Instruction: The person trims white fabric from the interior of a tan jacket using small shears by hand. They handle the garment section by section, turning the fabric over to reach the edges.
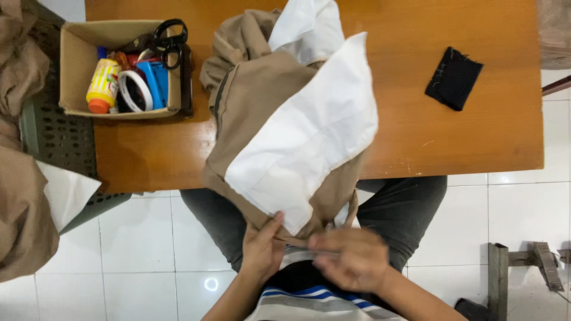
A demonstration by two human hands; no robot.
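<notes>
The tan garment [279,101] with white lining covers the middle of the wooden table [505,137]. A cardboard box [74,65] of tools blocks the left end. On the right, bare tabletop surrounds a black fabric patch [454,77]; passage exists there.

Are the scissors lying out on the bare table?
No, the scissors sit in the cardboard box at the table's corner, among other supplies.

Both hands [315,252] on khaki garment [267,101]
</notes>
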